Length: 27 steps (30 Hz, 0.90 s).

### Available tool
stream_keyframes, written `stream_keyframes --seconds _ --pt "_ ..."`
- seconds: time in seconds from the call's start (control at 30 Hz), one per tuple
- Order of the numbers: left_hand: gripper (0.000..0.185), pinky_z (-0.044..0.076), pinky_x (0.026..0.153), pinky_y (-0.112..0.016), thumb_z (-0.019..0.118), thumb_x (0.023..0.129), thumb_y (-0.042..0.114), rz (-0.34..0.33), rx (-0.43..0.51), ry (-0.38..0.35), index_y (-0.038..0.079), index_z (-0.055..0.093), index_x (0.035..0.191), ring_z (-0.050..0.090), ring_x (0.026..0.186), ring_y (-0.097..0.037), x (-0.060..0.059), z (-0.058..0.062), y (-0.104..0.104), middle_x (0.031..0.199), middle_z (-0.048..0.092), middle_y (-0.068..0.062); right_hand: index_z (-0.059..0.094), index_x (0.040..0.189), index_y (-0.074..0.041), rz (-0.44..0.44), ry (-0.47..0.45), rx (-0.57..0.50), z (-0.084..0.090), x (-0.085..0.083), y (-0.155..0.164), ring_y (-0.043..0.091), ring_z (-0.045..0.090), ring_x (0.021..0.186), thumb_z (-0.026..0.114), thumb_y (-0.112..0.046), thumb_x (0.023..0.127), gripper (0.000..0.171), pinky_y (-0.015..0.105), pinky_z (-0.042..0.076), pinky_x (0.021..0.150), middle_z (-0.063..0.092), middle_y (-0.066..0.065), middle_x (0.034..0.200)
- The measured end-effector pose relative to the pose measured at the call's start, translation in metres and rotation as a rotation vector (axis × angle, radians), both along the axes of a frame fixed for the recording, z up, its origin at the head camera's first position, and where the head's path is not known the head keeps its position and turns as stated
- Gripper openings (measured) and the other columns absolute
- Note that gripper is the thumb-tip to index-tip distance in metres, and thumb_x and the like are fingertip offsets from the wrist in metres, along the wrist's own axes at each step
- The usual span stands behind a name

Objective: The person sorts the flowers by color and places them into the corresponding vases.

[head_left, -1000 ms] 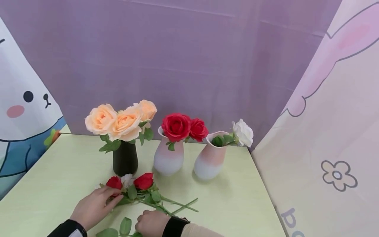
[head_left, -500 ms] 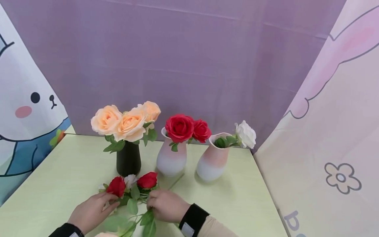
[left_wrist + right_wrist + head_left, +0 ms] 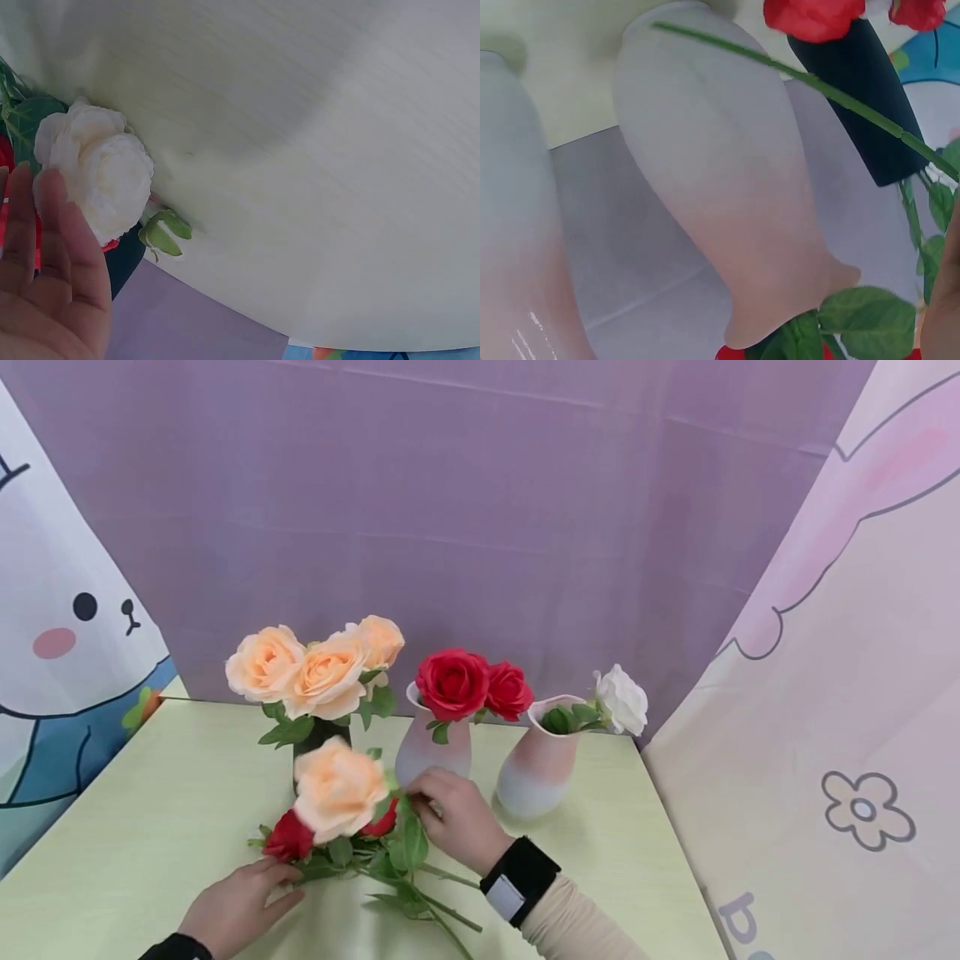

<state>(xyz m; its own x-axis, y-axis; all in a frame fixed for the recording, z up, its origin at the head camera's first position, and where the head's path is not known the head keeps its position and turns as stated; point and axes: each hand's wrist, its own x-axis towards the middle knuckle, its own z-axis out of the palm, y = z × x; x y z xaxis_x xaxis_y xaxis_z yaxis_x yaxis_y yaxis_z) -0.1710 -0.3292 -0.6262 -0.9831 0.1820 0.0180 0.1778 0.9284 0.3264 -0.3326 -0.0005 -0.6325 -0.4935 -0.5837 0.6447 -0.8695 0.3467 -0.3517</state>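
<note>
My right hand (image 3: 465, 818) pinches the leafy stem of a peach rose (image 3: 341, 789), whose bloom is in front of the dark vase. In the right wrist view the bare green stem (image 3: 810, 79) runs from the hand across the middle vase. My left hand (image 3: 243, 902) lies low with fingers loosely extended, fingertips right at a red rose (image 3: 288, 837) on the table. A white rose (image 3: 112, 165) shows beside those fingers in the left wrist view. Another red rose (image 3: 381, 820) is partly hidden behind the peach bloom, with crossing stems (image 3: 450, 910) reaching right.
Along the back stand a dark vase (image 3: 862, 105) with peach roses (image 3: 326, 672), a pink-white vase (image 3: 712, 150) with two red roses (image 3: 452, 683), and a similar vase (image 3: 536, 777) with one white rose (image 3: 621, 697). A purple curtain (image 3: 450, 510) hangs behind the table.
My right hand has moved up and away from me, bringing the peach rose from the near edge up over the lying roses. My left hand has stayed near the red rose.
</note>
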Motion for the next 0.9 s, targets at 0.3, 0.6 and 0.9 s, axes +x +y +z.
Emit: stream_keyframes --seconds 0.3,0.6,0.9 --pt "0.029 0.058 0.076 -0.039 0.077 0.082 0.046 0.114 -0.094 -0.130 0.023 0.074 0.099 0.066 0.088 -0.011 0.018 0.058 0.028 0.095 0.067 0.009 0.059 0.127 -0.034 -0.019 -0.064 -0.237 0.032 -0.020 0.005 0.003 0.066 0.100 0.065 -0.012 0.094 0.041 0.019 0.056 0.084 0.066 -0.011 0.116" --pt "0.043 0.056 0.065 -0.035 0.065 0.079 0.071 0.042 -0.008 -0.025 0.033 0.072 0.098 0.062 0.083 -0.004 -0.008 -0.002 -0.010 0.093 0.066 0.015 0.060 0.130 -0.025 -0.008 -0.079 -0.414 0.084 -0.018 0.001 0.009 0.067 0.101 0.068 -0.011 0.094 0.040 0.025 0.058 0.086 0.068 -0.005 0.114" --pt "0.044 0.054 0.059 -0.051 0.065 0.074 0.076 0.106 -0.035 0.080 0.043 0.069 0.103 0.055 0.073 -0.002 -0.043 -0.086 -0.050 0.085 0.061 0.020 0.062 0.127 -0.015 0.031 -0.099 -0.552 0.118 -0.014 -0.010 0.016 0.071 0.098 0.070 -0.010 0.093 0.035 0.030 0.060 0.082 0.072 0.004 0.116"
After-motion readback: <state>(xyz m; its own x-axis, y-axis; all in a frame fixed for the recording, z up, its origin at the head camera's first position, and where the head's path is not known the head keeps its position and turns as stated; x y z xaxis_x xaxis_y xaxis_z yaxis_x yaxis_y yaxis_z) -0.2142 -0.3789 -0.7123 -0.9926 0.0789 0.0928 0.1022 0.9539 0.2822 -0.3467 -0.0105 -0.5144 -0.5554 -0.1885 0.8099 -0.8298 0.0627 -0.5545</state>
